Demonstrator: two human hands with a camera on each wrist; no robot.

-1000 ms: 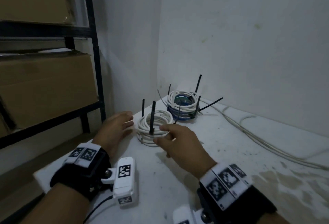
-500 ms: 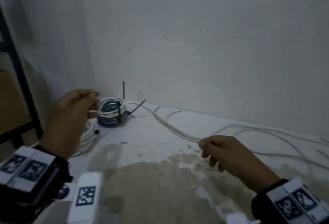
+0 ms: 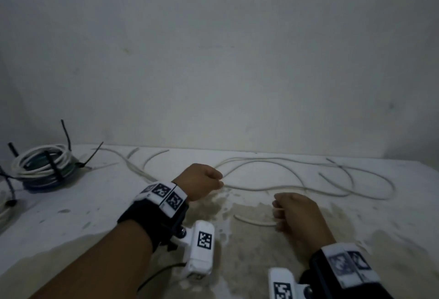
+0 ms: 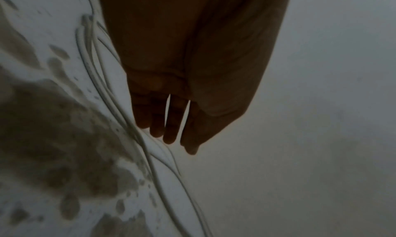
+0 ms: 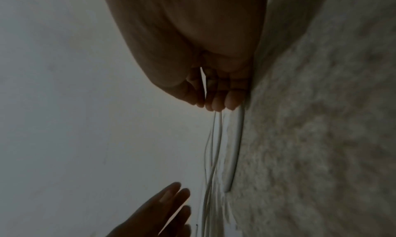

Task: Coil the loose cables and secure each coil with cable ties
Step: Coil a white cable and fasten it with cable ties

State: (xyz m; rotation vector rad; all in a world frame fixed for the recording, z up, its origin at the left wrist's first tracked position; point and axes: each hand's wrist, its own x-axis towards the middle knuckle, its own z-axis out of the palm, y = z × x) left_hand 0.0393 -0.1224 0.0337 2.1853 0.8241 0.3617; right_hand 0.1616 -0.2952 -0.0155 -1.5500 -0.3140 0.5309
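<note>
On the stained white table [image 3: 99, 206], a long loose white cable [image 3: 294, 175] sprawls in loops from the middle toward the right edge, along the back wall. The right hand [image 3: 299, 213] pinches one strand of it, grip clenched on the cable just above the table. The left hand [image 3: 202, 181] hovers beside another strand, fingers [image 4: 169, 123] straight, grip released. A tied coil of white and blue cable [image 3: 44, 168] with black cable ties [image 3: 55, 167] sits at the back-left corner.
</note>
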